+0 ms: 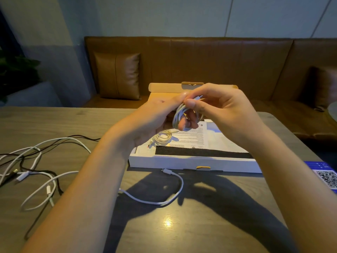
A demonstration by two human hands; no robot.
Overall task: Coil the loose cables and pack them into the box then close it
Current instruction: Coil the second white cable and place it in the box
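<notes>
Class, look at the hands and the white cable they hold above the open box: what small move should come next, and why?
Probably tuck the end in and lower the white coil into the box beside the coil already there. Both hands, left and right, hold it wound; other cables lie loose.

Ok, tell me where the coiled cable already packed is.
The coiled cable lies in the box, at its left end, on the paper, below the hands.
</notes>
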